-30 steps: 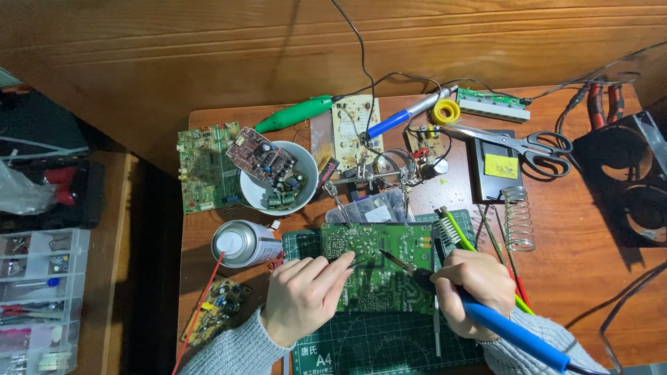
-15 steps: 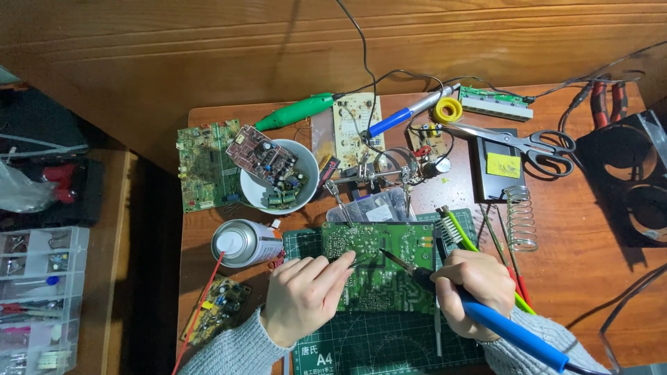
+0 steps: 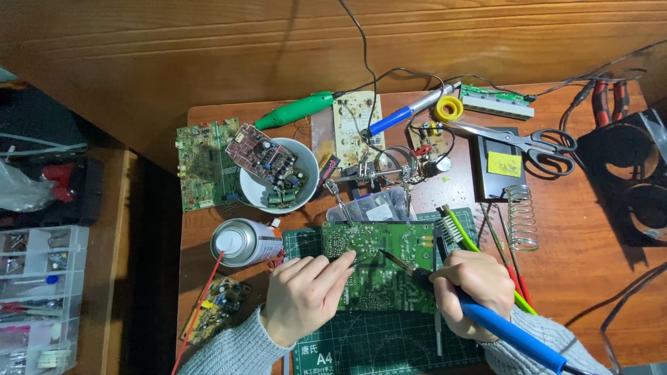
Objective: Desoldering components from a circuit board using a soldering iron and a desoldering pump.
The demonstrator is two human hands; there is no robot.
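- White round bowl [image 3: 248,190] near the left back of the wooden desk [image 3: 590,292], filled with small circuit boards; one reddish-brown board [image 3: 260,154] propped on top, tilted over the rim.
- Clear plastic drawer unit [image 3: 38,278] off the desk to the far left, compartments packed with small parts too tiny to tell apart.
- Small clear plastic box [image 3: 372,207] just behind the big board, contents unclear.
- Green rectangular circuit board [image 3: 379,264] lying solder side up on the dark green cutting mat [image 3: 389,344], at the near middle of the desk.
- Left hand [image 3: 302,295] resting on the board's left part, fingers curled and pinched together toward its middle; whether anything thin sits between the fingertips cannot be told.
- Right hand [image 3: 472,283] closed firmly around the blue-handled soldering iron [image 3: 511,333], metal tip angled left and down onto the board close to the left fingertips.
- White-capped metal spray can [image 3: 243,242] lying on its side just left of the mat, red straw trailing toward the near edge.
- Behind the board: a helping-hands stand with a round magnifier [image 3: 392,163], a yellow solder spool [image 3: 449,107], grey scissors [image 3: 528,139], a coiled wire iron holder [image 3: 521,215].
- Green-handled brush [image 3: 462,239] and thin red rods crowding the board's right edge beside the right hand.
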